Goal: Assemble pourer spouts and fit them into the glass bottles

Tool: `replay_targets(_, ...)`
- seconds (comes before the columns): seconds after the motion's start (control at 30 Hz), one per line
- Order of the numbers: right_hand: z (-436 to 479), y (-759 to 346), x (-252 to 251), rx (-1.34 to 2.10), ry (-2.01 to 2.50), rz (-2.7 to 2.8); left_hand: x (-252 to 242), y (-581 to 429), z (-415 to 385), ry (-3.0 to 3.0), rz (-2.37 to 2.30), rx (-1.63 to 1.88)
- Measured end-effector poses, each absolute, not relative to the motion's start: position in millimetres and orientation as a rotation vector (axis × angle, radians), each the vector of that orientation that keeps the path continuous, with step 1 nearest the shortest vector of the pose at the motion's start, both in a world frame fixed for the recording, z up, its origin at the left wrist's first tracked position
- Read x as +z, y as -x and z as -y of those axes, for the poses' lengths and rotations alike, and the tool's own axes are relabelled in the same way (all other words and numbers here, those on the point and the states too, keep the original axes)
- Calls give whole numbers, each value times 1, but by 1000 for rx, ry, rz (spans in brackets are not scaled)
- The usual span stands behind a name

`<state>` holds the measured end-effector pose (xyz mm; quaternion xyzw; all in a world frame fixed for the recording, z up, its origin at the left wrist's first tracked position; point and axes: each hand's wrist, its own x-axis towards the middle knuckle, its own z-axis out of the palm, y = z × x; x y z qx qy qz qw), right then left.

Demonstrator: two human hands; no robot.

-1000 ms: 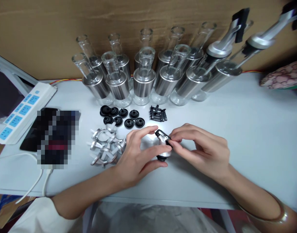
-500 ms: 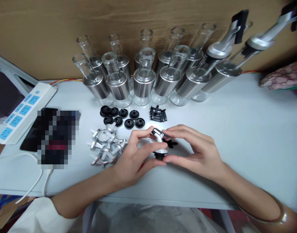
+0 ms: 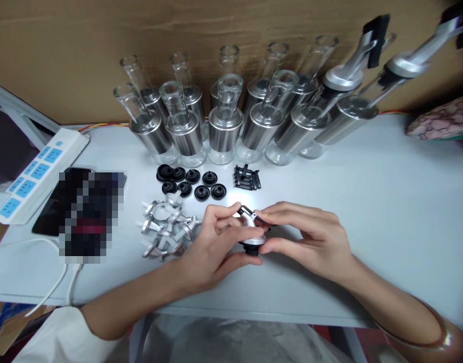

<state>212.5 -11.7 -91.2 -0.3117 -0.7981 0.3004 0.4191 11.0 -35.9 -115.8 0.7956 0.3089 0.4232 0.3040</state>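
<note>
Between both hands, just above the table, is a silver pour spout (image 3: 249, 222) with a black stopper base and a black lever on top. My left hand (image 3: 220, 242) is closed around its body, thumb below by the stopper and a finger at the lever's tip. My right hand (image 3: 310, 242) pinches it from the other side, fingers on the lever and thumb near the stopper. Silver spouts (image 3: 167, 227) lie heaped left of my left hand. Black stoppers (image 3: 201, 192) and small black levers (image 3: 246, 177) rest beyond the hands. Dark pieces behind the right fingers are mostly hidden.
Two rows of glass bottles with steel sleeves (image 3: 226, 133) stand along the back against cardboard (image 3: 83, 55). Two at the right carry fitted spouts (image 3: 343, 78). On the left are a power strip (image 3: 38, 174), phones (image 3: 50, 206) and a white cable (image 3: 70, 282). A patterned bag (image 3: 443, 118) sits far right.
Both hands have shifted slightly toward me with the spout. My right fingers have come down a little on the lever, covering more of the dark pieces behind.
</note>
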Motion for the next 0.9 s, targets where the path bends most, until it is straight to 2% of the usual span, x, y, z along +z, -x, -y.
replay_targets(0.47, 17, -211, -93, 621, 821, 1948, -112, -9, 36, -2095, -799, 1087)
replay_targets(0.9, 17, -211, -91, 669, 850, 1887, -111, -8, 35, -2102, -789, 1071)
